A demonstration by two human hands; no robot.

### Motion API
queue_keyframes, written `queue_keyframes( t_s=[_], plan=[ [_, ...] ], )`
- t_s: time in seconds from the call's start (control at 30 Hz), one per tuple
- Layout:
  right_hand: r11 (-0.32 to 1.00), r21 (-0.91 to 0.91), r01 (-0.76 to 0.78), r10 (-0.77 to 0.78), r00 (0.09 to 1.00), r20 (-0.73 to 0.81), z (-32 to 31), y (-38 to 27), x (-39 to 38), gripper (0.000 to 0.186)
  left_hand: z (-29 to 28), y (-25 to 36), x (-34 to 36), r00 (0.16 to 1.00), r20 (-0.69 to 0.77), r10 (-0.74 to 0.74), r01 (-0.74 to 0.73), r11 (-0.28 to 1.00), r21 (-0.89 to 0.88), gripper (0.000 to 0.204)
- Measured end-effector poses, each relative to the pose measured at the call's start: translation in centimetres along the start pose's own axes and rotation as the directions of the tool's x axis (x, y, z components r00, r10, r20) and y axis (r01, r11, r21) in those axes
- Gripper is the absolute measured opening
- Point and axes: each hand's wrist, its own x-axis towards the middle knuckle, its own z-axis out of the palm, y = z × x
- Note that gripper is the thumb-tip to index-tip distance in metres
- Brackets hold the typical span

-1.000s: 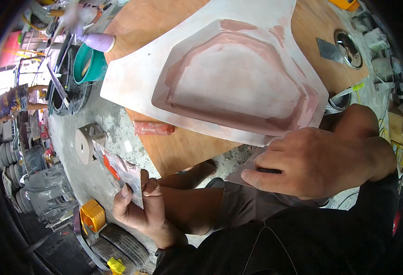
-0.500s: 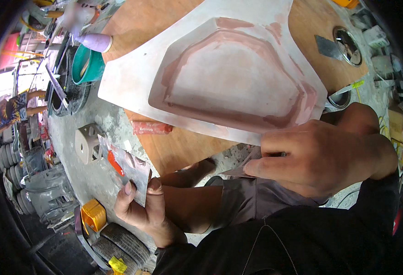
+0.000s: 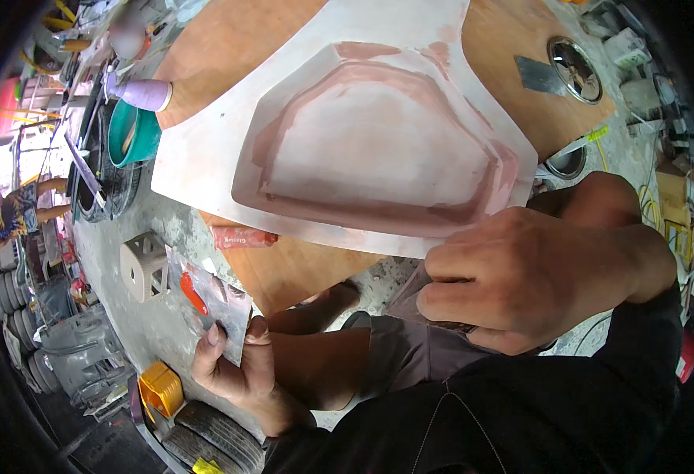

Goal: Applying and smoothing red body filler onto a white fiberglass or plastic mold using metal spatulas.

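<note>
My left hand (image 3: pixel 236 367) pinches a thin, flat mixing plate (image 3: pixel 232 312) between thumb and fingers. On the plate lies a streak of bright red paste (image 3: pixel 192 294), with a greyish smear beside it. My right hand (image 3: pixel 521 276) is closed on a thin, flat putty spreader (image 3: pixel 408 302) whose pinkish-grey blade points left; the fist hides its other end. Just beyond the right hand lies a large white panel (image 3: pixel 371 142) with a raised-edged recess. Pinkish filler (image 3: pixel 315 209) runs along the recess's edges and corners.
The panel rests over a wooden board (image 3: pixel 300 276), with a red tube (image 3: pixel 243 237) near its left edge. A dark square plate (image 3: pixel 538 73) leans by an open can (image 3: pixel 574 71). Left are a purple bottle (image 3: pixel 142 93), teal bucket (image 3: pixel 146 146), beige stool (image 3: pixel 143 265) and another person (image 3: pixel 7 217).
The whole view has shifted, so the panel and board sit further left. The spreader in my right hand has turned and shows more of its blade. Both hands keep their hold.
</note>
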Motion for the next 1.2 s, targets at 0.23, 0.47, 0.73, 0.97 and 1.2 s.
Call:
queue_keyframes(
  t_s=[0.23,0.47,0.73,0.97,1.2],
  plan=[
    [0.998,0.045,-0.055,0.056,0.998,-0.03,-0.5,-0.5,-0.6,0.028,-0.1,-0.6,0.2,1.0,0.003,-0.012,0.012,0.999,0.04,0.045],
    [0.807,0.542,-0.233,0.233,0.97,0.07,-1.2,0.4,0.0,0.031,-0.2,-0.6,-0.3,0.977,-0.202,0.064,-0.022,0.98,0.2,0.039],
    [0.992,0.063,-0.112,0.114,0.993,-0.03,-2.0,-1.3,1.0,0.025,1.4,-2.1,0.3,0.999,0.042,0.03,-0.042,0.952,0.303,0.055],
    [0.957,-0.242,0.16,-0.207,0.961,-0.181,0.2,-0.4,3.3,0.026,3.4,-2.4,-1.0,0.992,-0.106,-0.072,0.121,0.802,0.586,0.059],
    [0.95,-0.307,0.062,-0.099,0.989,-0.106,3.2,-0.1,4.5,0.024,2.0,-3.8,-1.3,0.993,0.106,0.061,-0.119,0.679,0.725,0.039]
  ],
)
